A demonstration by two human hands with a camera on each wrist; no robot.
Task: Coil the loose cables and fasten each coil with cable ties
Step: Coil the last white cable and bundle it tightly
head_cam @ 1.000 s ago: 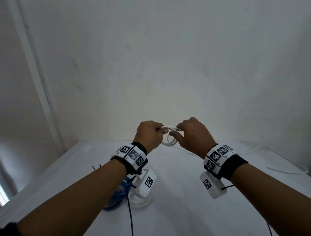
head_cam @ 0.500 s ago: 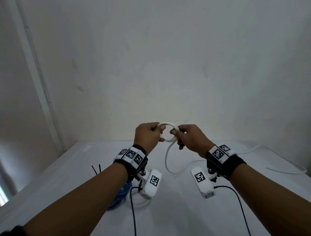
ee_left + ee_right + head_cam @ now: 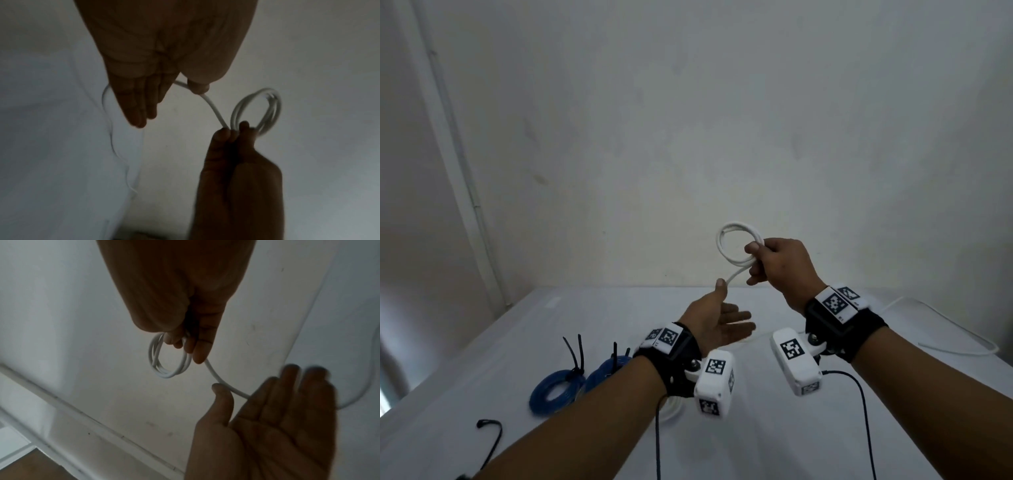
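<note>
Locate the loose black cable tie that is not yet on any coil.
In the head view the loose black cable tie lies on the white table at lower left, nearer the camera than the two blue coils.

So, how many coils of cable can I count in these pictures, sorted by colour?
Blue round cable coils, each fastened with a black tie: 2
White round cable coils: 2, one held in the right hand at, and one mostly hidden behind the left wrist camera
Total: 4
</note>
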